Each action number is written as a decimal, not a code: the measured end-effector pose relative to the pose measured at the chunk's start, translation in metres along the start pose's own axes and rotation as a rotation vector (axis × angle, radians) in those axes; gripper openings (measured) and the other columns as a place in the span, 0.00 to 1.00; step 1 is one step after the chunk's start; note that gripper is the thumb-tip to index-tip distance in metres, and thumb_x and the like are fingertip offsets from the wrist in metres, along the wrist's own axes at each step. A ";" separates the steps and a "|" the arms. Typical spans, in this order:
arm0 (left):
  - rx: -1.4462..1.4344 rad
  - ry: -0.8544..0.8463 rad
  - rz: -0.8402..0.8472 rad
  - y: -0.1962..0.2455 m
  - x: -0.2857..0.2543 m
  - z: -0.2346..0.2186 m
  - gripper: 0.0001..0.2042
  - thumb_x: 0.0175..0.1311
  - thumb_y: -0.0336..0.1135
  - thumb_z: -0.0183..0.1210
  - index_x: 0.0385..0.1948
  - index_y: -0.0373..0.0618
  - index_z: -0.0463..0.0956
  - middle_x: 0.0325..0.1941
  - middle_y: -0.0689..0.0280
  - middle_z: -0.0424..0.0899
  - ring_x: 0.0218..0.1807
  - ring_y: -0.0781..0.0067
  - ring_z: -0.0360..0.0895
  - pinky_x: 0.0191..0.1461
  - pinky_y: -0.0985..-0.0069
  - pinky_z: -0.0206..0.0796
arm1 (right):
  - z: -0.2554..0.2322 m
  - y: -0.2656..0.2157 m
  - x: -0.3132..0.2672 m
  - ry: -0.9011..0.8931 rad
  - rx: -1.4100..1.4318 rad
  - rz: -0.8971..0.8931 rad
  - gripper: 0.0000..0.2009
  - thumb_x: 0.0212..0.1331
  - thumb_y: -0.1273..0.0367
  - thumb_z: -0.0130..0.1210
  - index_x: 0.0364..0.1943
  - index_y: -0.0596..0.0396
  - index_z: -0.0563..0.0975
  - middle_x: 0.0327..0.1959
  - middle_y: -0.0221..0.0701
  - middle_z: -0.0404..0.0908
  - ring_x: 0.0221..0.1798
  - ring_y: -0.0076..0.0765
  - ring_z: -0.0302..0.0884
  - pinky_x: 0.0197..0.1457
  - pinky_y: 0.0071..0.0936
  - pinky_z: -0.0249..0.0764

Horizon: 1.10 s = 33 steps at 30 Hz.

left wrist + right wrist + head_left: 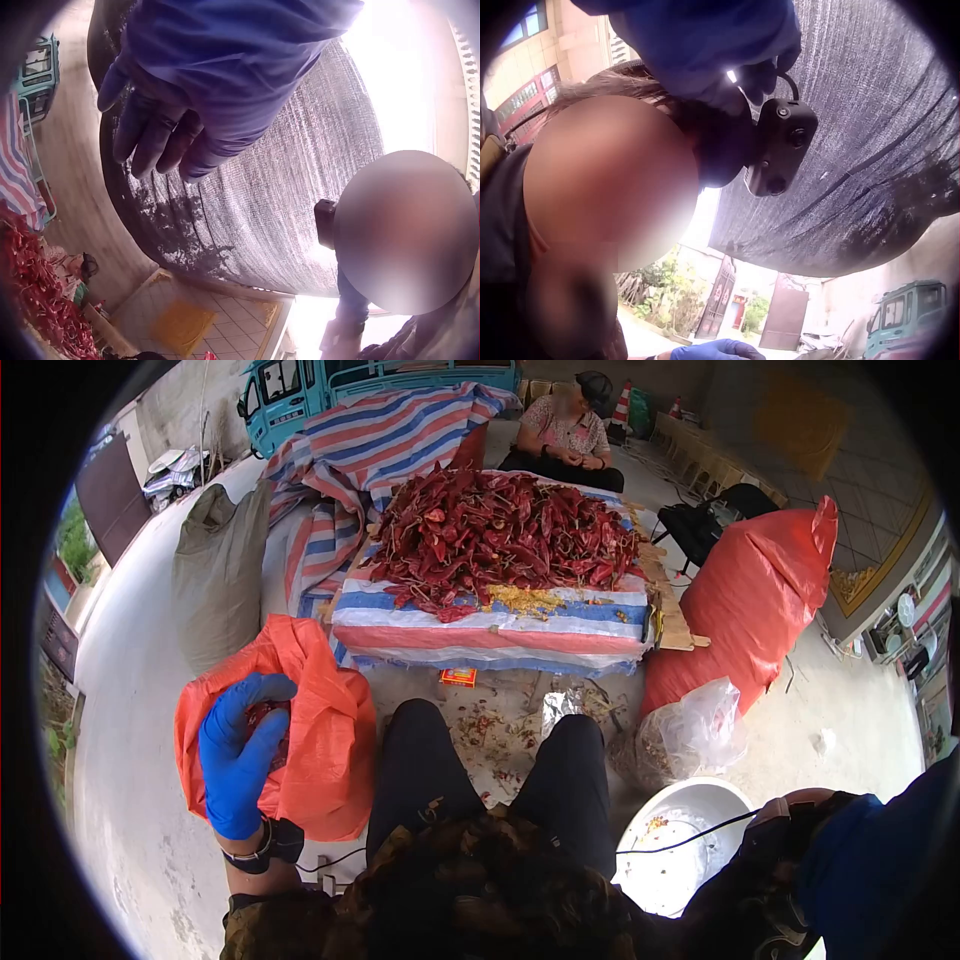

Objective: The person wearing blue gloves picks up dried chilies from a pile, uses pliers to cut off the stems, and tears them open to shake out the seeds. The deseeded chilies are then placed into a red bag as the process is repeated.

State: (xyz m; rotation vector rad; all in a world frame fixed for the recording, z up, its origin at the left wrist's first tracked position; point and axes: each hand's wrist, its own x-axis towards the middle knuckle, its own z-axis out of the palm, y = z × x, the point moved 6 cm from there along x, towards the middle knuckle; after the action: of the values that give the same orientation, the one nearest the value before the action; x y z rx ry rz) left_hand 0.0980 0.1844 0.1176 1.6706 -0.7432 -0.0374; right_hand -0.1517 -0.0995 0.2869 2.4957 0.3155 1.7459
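In a blue glove, my left hand [232, 752] is over the mouth of an orange-red sack [325, 775] beside my left leg. Its thumb and fingers are spread in a curve, with dark red contents visible in the gap. The left wrist view shows those fingers loosely bent, holding nothing. My right hand [705, 45], also gloved in blue, is raised to my head, its fingertips right beside the head-worn camera [781, 148]. I cannot tell whether it grips anything. A heap of dried red chilies [500, 540] covers the low table in front of me.
The table has a striped tarp [480, 640] over it. A large red sack [745, 605], a clear plastic bag [700, 740] and a white basin [725, 795] stand at right. A grey-green sack [220, 575] stands left. Another person [565, 435] sits behind the table.
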 end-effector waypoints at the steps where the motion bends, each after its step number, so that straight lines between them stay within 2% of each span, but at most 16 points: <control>1: 0.028 0.000 -0.027 -0.006 0.003 0.003 0.12 0.52 0.21 0.51 0.41 0.37 0.71 0.41 0.63 0.76 0.43 0.75 0.71 0.47 0.78 0.62 | 0.009 -0.001 -0.007 0.000 0.029 0.033 0.30 0.51 0.58 0.53 0.56 0.61 0.63 0.58 0.42 0.63 0.62 0.38 0.58 0.61 0.32 0.55; 3: -0.047 -0.075 0.059 -0.016 0.009 0.016 0.13 0.51 0.22 0.54 0.41 0.39 0.72 0.40 0.64 0.77 0.42 0.76 0.72 0.47 0.79 0.62 | 0.029 -0.005 -0.022 0.005 0.087 0.103 0.29 0.51 0.59 0.53 0.56 0.61 0.63 0.58 0.42 0.63 0.62 0.38 0.58 0.61 0.32 0.55; 5: 0.003 -0.143 0.103 -0.017 0.018 0.030 0.13 0.51 0.23 0.57 0.40 0.40 0.73 0.38 0.65 0.79 0.42 0.78 0.72 0.47 0.80 0.63 | 0.043 -0.014 -0.035 0.049 0.098 0.185 0.29 0.52 0.59 0.52 0.56 0.61 0.63 0.58 0.42 0.63 0.62 0.38 0.57 0.61 0.32 0.54; 7: 0.007 -0.197 0.072 -0.019 0.027 0.046 0.13 0.51 0.23 0.57 0.40 0.39 0.74 0.38 0.65 0.79 0.42 0.78 0.73 0.47 0.80 0.63 | 0.053 -0.022 -0.045 0.013 0.135 0.261 0.28 0.52 0.60 0.52 0.56 0.61 0.63 0.59 0.42 0.63 0.62 0.38 0.57 0.62 0.33 0.53; 11: -0.085 -0.233 0.093 -0.040 0.059 0.073 0.12 0.52 0.26 0.58 0.40 0.39 0.75 0.38 0.65 0.79 0.41 0.79 0.74 0.47 0.81 0.64 | 0.071 -0.015 -0.034 -0.006 0.168 0.237 0.28 0.53 0.61 0.52 0.56 0.61 0.63 0.59 0.41 0.63 0.63 0.37 0.57 0.63 0.33 0.52; 12: -0.027 -0.272 0.078 -0.040 0.066 0.080 0.11 0.54 0.23 0.54 0.41 0.37 0.73 0.40 0.65 0.77 0.44 0.78 0.72 0.50 0.81 0.63 | 0.075 -0.013 -0.031 -0.008 0.172 0.230 0.27 0.53 0.61 0.52 0.56 0.61 0.63 0.59 0.41 0.63 0.63 0.37 0.56 0.63 0.33 0.52; 16: -0.108 -0.237 0.071 -0.087 0.106 0.110 0.11 0.56 0.24 0.54 0.41 0.37 0.73 0.39 0.66 0.77 0.44 0.80 0.72 0.49 0.83 0.63 | 0.088 -0.006 -0.026 -0.021 0.179 0.237 0.26 0.54 0.62 0.52 0.56 0.61 0.63 0.59 0.41 0.63 0.63 0.37 0.56 0.64 0.33 0.51; 17: -0.168 -0.187 0.079 -0.096 0.115 0.115 0.11 0.55 0.26 0.55 0.41 0.38 0.73 0.38 0.67 0.77 0.42 0.80 0.72 0.48 0.82 0.64 | 0.108 0.000 -0.030 -0.141 0.125 0.184 0.26 0.52 0.66 0.54 0.56 0.60 0.64 0.58 0.40 0.64 0.63 0.38 0.57 0.64 0.32 0.51; 19: -0.228 -0.134 0.072 -0.115 0.129 0.131 0.12 0.54 0.28 0.56 0.41 0.39 0.73 0.36 0.68 0.78 0.40 0.81 0.72 0.47 0.81 0.64 | 0.148 0.012 -0.051 -0.334 0.185 0.345 0.24 0.50 0.71 0.53 0.55 0.56 0.66 0.57 0.37 0.65 0.61 0.38 0.59 0.64 0.32 0.51; 20: -0.337 -0.090 0.033 -0.127 0.136 0.139 0.12 0.55 0.28 0.56 0.42 0.39 0.72 0.37 0.68 0.77 0.39 0.81 0.72 0.46 0.82 0.64 | 0.165 0.017 -0.062 -0.385 0.151 0.360 0.23 0.48 0.73 0.55 0.53 0.53 0.68 0.55 0.36 0.67 0.59 0.39 0.61 0.63 0.32 0.53; 22: -0.443 -0.035 -0.014 -0.148 0.151 0.153 0.12 0.55 0.28 0.55 0.42 0.39 0.72 0.37 0.68 0.76 0.39 0.81 0.72 0.46 0.83 0.64 | 0.204 0.031 -0.094 -0.426 0.213 0.424 0.25 0.43 0.74 0.58 0.51 0.49 0.71 0.52 0.36 0.70 0.54 0.40 0.65 0.57 0.32 0.60; 25: -0.541 0.082 -0.024 -0.175 0.170 0.168 0.13 0.56 0.28 0.55 0.43 0.39 0.70 0.37 0.68 0.76 0.38 0.81 0.71 0.45 0.84 0.64 | 0.257 0.044 -0.136 -0.497 0.255 0.409 0.23 0.44 0.73 0.58 0.49 0.49 0.72 0.49 0.38 0.72 0.51 0.43 0.68 0.55 0.32 0.63; 30: -0.577 0.236 -0.075 -0.223 0.197 0.185 0.11 0.56 0.27 0.54 0.42 0.39 0.71 0.37 0.67 0.75 0.37 0.81 0.71 0.43 0.84 0.65 | 0.337 0.055 -0.192 -0.622 0.321 0.503 0.21 0.46 0.71 0.57 0.48 0.49 0.72 0.47 0.39 0.73 0.49 0.45 0.69 0.54 0.33 0.63; 33: -0.588 0.224 -0.155 -0.249 0.206 0.195 0.10 0.59 0.28 0.52 0.42 0.39 0.71 0.39 0.66 0.76 0.40 0.77 0.72 0.46 0.80 0.65 | 0.380 0.060 -0.216 -0.684 0.364 0.543 0.20 0.47 0.70 0.56 0.49 0.50 0.72 0.48 0.38 0.73 0.50 0.44 0.69 0.55 0.34 0.63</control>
State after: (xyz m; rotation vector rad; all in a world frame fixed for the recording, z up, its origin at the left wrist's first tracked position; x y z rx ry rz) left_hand 0.2914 -0.0740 -0.0788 1.1405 -0.3793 -0.1601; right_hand 0.1404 -0.1845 -0.0333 3.4857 -0.1271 0.8524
